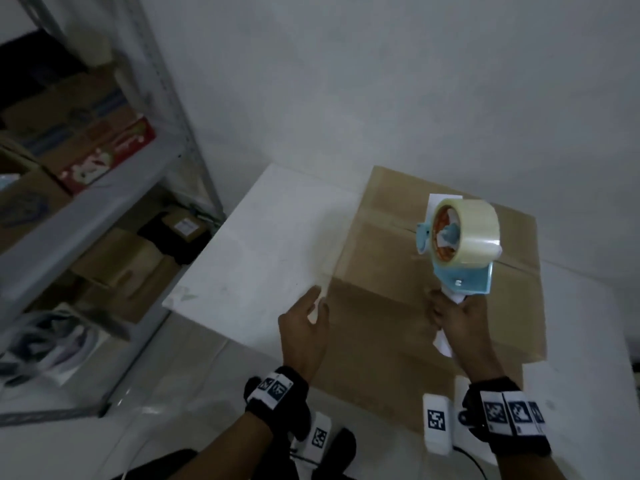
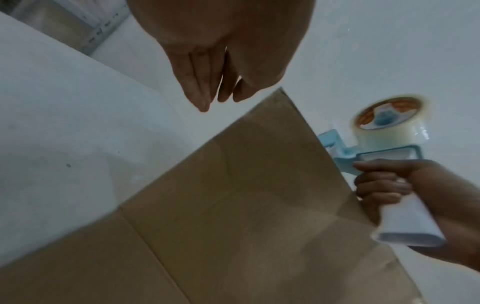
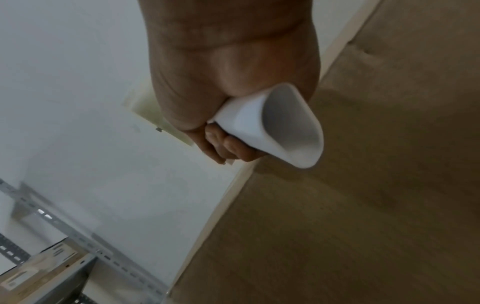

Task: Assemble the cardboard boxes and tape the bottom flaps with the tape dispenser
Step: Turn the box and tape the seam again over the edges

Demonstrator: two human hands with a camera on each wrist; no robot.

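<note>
A brown cardboard box [image 1: 391, 271] stands on a white table [image 1: 263, 244], its closed flaps facing up with a seam across the middle. My right hand [image 1: 457, 320] grips the white handle of a blue tape dispenser [image 1: 460, 244] that carries a clear tape roll, held upright above the box. The dispenser [image 2: 384, 139] and my right hand [image 2: 389, 185] show at the box's [image 2: 246, 205] far edge in the left wrist view. The handle [image 3: 272, 127] fills my right fist [image 3: 221, 82]. My left hand [image 1: 308, 317] hovers by the box's left side, fingers [image 2: 202, 90] straight and together, holding nothing.
A grey metal shelf rack [image 1: 114, 188] at the left holds cartons and a red printed box [image 1: 107, 157]. A white wall [image 1: 415, 81] lies behind the table. The pale tiled floor [image 1: 156, 393] shows below the table's near edge.
</note>
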